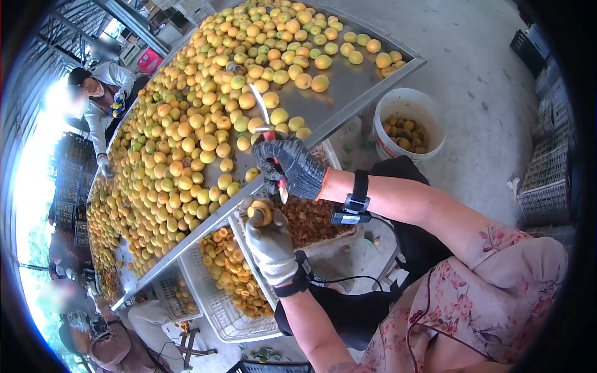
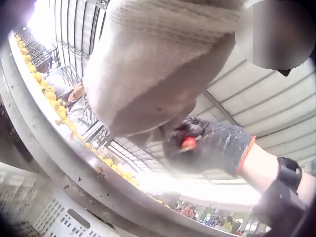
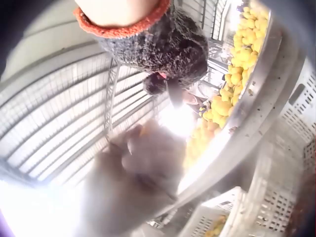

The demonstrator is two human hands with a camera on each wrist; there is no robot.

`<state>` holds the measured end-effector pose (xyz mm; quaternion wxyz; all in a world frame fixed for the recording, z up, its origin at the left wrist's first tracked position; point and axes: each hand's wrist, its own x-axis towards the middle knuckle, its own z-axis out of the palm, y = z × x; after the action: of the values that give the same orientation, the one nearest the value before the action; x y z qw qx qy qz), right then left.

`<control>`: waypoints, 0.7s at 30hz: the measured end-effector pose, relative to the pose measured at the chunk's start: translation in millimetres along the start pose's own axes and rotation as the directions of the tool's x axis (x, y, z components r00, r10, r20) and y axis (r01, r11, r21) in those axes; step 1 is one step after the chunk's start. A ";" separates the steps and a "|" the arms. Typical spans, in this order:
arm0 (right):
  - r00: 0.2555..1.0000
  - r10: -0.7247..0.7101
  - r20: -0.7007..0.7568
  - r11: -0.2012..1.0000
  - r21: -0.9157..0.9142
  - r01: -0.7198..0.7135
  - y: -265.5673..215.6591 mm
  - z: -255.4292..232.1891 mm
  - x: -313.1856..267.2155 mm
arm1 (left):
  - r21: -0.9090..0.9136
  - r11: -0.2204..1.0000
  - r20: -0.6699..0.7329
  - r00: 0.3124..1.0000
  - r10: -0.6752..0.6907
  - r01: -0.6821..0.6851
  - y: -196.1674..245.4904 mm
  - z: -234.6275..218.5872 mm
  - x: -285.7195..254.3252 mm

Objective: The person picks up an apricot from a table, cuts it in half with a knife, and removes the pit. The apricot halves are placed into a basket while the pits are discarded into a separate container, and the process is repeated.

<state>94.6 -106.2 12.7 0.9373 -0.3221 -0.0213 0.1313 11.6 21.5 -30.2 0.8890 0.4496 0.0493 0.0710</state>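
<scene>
My right hand, in a dark grey knit glove, grips a red-handled knife. Its long curved blade points up over the table, and a short metal tip shows below the fist. Just below it, my left hand in a white glove holds an apricot between fingers and thumb, close to the table's edge. The white glove hides the fruit in the left wrist view. Under the hands stand a crate of apricot halves and another holding brown pits.
A metal table with a raised rim carries a broad heap of whole apricots. A white bucket with fruit inside stands at its right corner. Stacked crates line the right side. Another person works across the table.
</scene>
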 end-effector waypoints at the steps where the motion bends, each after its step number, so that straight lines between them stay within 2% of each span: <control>1: 0.993 0.060 0.100 0.989 0.126 -0.072 -6.1 -3.1 -1.3 | -0.048 0.998 -0.036 0.998 -0.042 0.040 -1.4 15.2 -3.0; 3: 0.996 0.062 0.069 0.982 0.174 -0.073 -6.9 -0.6 0.3 | -0.098 0.991 -0.062 0.993 -0.098 0.092 -2.6 32.6 -4.2; 5: 0.999 0.049 0.017 0.997 0.057 -0.050 -7.2 1.8 -0.1 | -0.146 0.974 -0.028 0.984 -0.178 0.172 -5.8 40.1 -4.3; 6: 0.999 -0.012 -0.043 0.999 0.045 0.014 -5.5 5.7 -0.5 | -0.197 0.967 -0.187 0.962 -0.200 0.163 -11.8 40.5 -2.5; 7: 0.999 -0.015 -0.052 0.999 0.042 0.017 -8.6 8.8 -3.8 | -0.199 0.965 -0.184 0.960 -0.209 0.172 -15.9 41.3 -1.9; 9: 0.990 -0.136 -0.026 0.990 -0.052 0.134 -13.7 14.3 -9.7 | -0.136 0.989 -0.276 0.956 -0.095 0.059 -20.8 42.8 -0.4; 10: 0.993 -0.116 0.000 0.983 -0.142 0.115 -12.7 12.6 -11.1 | -0.183 0.981 -0.324 0.939 -0.115 0.057 -22.2 46.6 1.1; 11: 0.993 -0.117 -0.003 0.983 -0.144 0.115 -9.8 13.7 -12.3 | -0.185 0.981 -0.323 0.939 -0.119 0.060 -25.8 40.3 1.8; 13: 0.962 -0.272 -0.001 0.905 -0.339 0.256 -1.9 18.1 -14.5 | -0.077 0.992 -0.125 0.986 -0.109 0.100 -34.6 21.7 3.9; 14: 0.970 -0.245 -0.009 0.929 -0.289 0.232 -1.8 20.7 -17.2 | -0.033 0.992 -0.250 0.960 -0.129 0.125 -34.5 24.7 5.0; 15: 0.970 -0.245 -0.009 0.928 -0.291 0.231 -0.2 21.3 -18.1 | -0.035 0.991 -0.249 0.960 -0.130 0.126 -35.7 25.5 4.6; 17: 0.986 -0.163 -0.039 0.976 -0.151 0.155 1.9 22.3 -18.4 | -0.027 0.999 -0.337 0.940 -0.053 0.046 -38.2 28.1 2.9; 18: 0.986 -0.162 -0.039 0.976 -0.153 0.155 1.3 18.9 -17.0 | -0.030 0.998 -0.337 0.940 -0.054 0.046 -37.9 31.1 1.9; 20: 0.997 0.032 -0.065 0.996 0.081 -0.027 -3.2 15.3 -13.7 | -0.140 0.989 -0.307 0.952 0.001 -0.046 -32.5 38.7 -0.2; 21: 0.998 0.033 -0.061 0.996 0.080 -0.029 -1.7 17.3 -13.3 | -0.141 0.989 -0.309 0.951 0.004 -0.050 -35.3 36.1 2.2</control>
<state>80.0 -100.6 28.0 0.9473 -0.2891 0.0183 0.1365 22.1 -27.3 -37.4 0.9002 0.3670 0.1754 0.1558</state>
